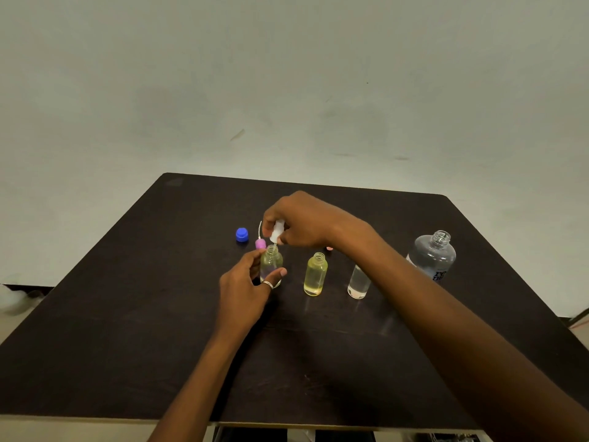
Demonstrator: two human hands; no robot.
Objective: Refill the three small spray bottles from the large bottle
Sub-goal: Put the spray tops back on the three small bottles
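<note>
Head view: small spray bottle (pixel 271 266) upright on table (pixel 127 314), gripped by left hand (pixel 245 282); white pump head (pixel 276 231) pinched in right hand (pixel 302 221) just above its neck. Rightward: yellow bottle (pixel 315 275), clear bottle (pixel 358 282) partly behind right forearm, uncapped large bottle (pixel 433 253). Behind: blue cap (pixel 242 234), pink pump (pixel 260 243).

3 small bottles (pixel 315 275) in row on table (pixel 127 346), large bottle (pixel 433 255) R of them, cap (pixel 242 234) behind-L
</note>
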